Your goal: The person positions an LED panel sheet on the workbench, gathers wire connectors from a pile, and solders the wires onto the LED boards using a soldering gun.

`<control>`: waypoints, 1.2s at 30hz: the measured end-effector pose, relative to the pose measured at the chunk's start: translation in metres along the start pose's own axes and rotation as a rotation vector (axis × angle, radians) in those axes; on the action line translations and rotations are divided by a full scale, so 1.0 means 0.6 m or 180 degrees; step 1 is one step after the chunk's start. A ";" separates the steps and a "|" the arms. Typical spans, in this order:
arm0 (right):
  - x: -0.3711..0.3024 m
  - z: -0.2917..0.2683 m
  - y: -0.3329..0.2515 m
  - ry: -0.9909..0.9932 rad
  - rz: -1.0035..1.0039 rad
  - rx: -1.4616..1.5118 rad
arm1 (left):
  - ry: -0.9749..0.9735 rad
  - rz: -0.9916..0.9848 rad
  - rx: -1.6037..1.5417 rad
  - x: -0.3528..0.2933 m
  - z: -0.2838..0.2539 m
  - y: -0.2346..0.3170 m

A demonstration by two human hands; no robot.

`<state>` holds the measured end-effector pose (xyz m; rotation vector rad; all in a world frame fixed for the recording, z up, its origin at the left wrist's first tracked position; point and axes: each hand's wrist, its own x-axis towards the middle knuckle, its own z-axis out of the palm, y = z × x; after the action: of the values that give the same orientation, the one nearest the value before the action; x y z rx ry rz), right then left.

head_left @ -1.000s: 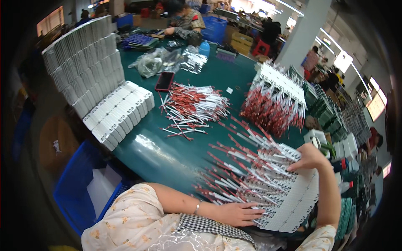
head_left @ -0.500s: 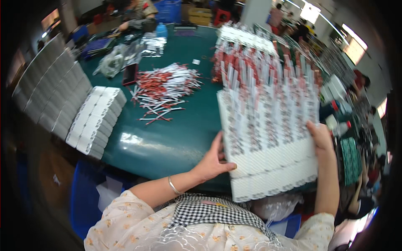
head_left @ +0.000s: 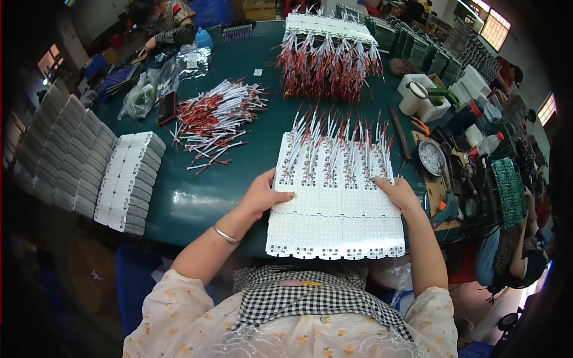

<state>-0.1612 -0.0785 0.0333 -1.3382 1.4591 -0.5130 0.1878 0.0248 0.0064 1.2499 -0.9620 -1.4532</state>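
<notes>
Between my two hands is a white panel of LED circuit boards (head_left: 335, 206), its far part bristling with red and white wires (head_left: 340, 149). My left hand (head_left: 267, 194) grips its left edge, thumb on top and fingers underneath. On the right edge my right hand (head_left: 399, 194) holds it the same way. The panel's near edge reaches just past the table's front edge. Beyond it stands a stack of similar wired panels (head_left: 328, 27), with red and white wires hanging toward me. Left of that lies a loose heap of cut wires (head_left: 218, 116).
Stacks of white boards (head_left: 128, 179) line the table's left edge. A dark phone (head_left: 167, 108) and plastic bags (head_left: 140, 98) lie behind. To the right are a metal bowl (head_left: 431, 157), orange-handled pliers (head_left: 420, 125), a white cup (head_left: 413, 98) and bottles (head_left: 486, 145). A person (head_left: 170, 24) sits across the table.
The panel has moved left and lies flatter, farther from the wired stack, which now shows fully. Both hands have travelled with it, still gripping its sides. The head view has shifted somewhat.
</notes>
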 end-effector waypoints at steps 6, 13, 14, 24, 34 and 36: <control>0.007 0.020 -0.018 0.0322 -0.0352 -0.1819 | -0.0019 -0.0077 0.1105 0.029 -0.044 0.016; 0.034 0.013 -0.034 0.0340 -0.0088 -0.2323 | -0.0277 -0.0275 0.3019 0.047 -0.050 0.061; 0.033 0.015 -0.034 0.0396 -0.0073 -0.2499 | -0.0257 -0.0205 0.3456 0.047 -0.049 0.063; 0.008 0.033 -0.064 0.0598 -0.0152 -0.3326 | -0.0620 -0.0556 0.4607 0.037 -0.031 0.119; -0.130 -0.005 0.017 0.1306 -0.0663 -0.1569 | 0.0913 0.0220 0.3922 -0.090 -0.034 0.097; -0.163 0.003 0.011 0.1051 -0.0540 -0.1351 | 0.1022 0.0160 0.3709 -0.129 -0.030 0.078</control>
<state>-0.1789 0.0121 0.0656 -1.7861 1.8031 -0.5742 0.2149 0.0897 0.0661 2.1499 -1.6614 -0.5216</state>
